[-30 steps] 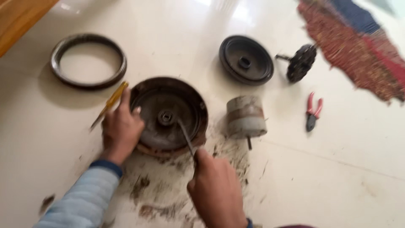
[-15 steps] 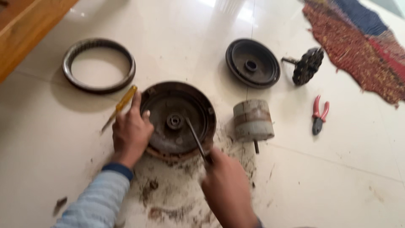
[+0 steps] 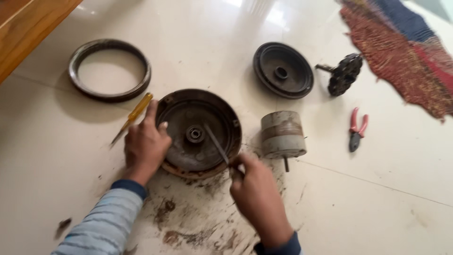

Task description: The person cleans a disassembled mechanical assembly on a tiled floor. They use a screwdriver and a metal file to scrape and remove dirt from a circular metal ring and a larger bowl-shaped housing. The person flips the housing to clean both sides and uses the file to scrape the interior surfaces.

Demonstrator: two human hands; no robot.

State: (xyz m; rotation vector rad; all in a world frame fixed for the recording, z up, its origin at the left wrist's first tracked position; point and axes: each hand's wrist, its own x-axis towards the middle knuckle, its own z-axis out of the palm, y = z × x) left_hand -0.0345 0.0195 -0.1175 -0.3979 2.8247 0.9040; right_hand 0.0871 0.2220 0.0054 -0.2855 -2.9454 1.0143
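A round, rusty dark metal housing (image 3: 186, 113) lies open side up on the pale tiled floor, with a small hub (image 3: 194, 134) at its centre. My left hand (image 3: 145, 144) rests on the housing's left rim and holds it. My right hand (image 3: 257, 193) is closed on a thin metal tool (image 3: 216, 144), whose tip reaches into the housing just right of the hub. Dark grime is smeared on the floor below the housing.
A yellow-handled screwdriver (image 3: 132, 115) lies left of the housing, a dark metal ring (image 3: 109, 70) beyond it. A second round cover (image 3: 283, 70), a toothed part on a shaft (image 3: 343, 73), a grey cylinder (image 3: 283, 134), red pliers (image 3: 356, 128) and a patterned cloth (image 3: 401, 52) lie to the right.
The view has shifted a little; the housing and hands sit slightly further right in frame. The tool's tip has stayed inside the housing near the hub, and both hands keep their hold.
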